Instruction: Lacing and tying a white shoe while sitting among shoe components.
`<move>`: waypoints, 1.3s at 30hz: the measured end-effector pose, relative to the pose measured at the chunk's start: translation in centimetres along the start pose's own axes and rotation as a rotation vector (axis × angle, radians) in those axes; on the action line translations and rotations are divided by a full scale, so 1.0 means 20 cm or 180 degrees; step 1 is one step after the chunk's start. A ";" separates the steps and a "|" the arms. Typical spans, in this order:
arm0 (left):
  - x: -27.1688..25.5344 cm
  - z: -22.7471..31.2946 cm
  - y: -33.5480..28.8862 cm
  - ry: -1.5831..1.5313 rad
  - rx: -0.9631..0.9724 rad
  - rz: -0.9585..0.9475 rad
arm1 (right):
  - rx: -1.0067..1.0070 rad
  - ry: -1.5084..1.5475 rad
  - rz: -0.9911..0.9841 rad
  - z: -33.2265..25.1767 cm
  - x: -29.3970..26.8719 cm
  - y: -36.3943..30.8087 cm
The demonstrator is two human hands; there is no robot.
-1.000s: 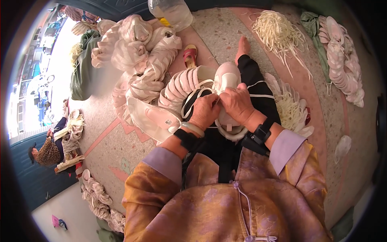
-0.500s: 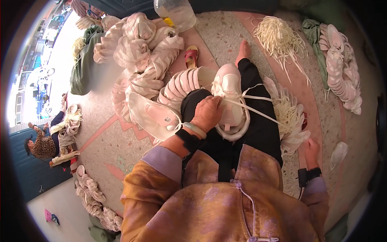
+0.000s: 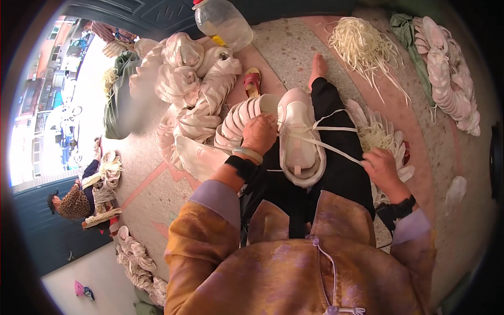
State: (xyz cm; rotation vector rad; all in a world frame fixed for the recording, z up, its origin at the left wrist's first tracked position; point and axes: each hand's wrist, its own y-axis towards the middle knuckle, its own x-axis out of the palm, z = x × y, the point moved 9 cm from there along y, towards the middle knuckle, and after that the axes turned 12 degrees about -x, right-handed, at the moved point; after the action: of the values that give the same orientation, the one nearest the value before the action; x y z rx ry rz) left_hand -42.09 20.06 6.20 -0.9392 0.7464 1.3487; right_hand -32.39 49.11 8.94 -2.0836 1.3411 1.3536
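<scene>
A pale pink shoe upper (image 3: 298,118) lies across my lap, toe pointing away from me. Thin white shoelace (image 3: 336,149) crosses its eyelets, with one strand running out to the right and another looping over my right knee. At the shoe's left edge my left hand (image 3: 259,135) is closed, its fingertips pinched around lace beside the eyelets; the fingers partly hide it. A short white strand shows below that wrist. My right hand (image 3: 384,169), beside my right thigh, is closed on the end of the strand stretched from the shoe.
Stacked pale uppers (image 3: 197,84) fill the left side, next to a red sandal (image 3: 252,83) and a clear plastic jug (image 3: 224,23). Loose white laces (image 3: 363,47) lie heaped at the far right. More uppers and laces (image 3: 380,139) rest beside my right leg. Another person (image 3: 73,203) sits at far left.
My left hand has moved left from over the eyelets to the shoe's left edge. My right hand has come up and inward from the floor side to the lace strand. The view has shifted slightly.
</scene>
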 end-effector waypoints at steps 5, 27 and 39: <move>0.06 -0.06 0.04 -0.0205 -0.0220 -0.0468 | -0.0366 0.0211 0.0285 -0.16 0.11 0.26; 0.20 0.01 -0.05 -0.2544 -0.1236 -0.1659 | 0.1013 0.1385 0.0224 0.17 -0.07 -0.27; 0.04 0.46 -0.21 -0.0128 0.1195 0.0362 | -0.0005 0.0607 0.0039 -0.27 0.25 0.51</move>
State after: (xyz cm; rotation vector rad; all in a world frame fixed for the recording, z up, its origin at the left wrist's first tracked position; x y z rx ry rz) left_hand -38.45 28.65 10.12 -0.5774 0.9931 1.2636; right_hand -37.45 37.60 9.73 -2.2567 1.4288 1.1852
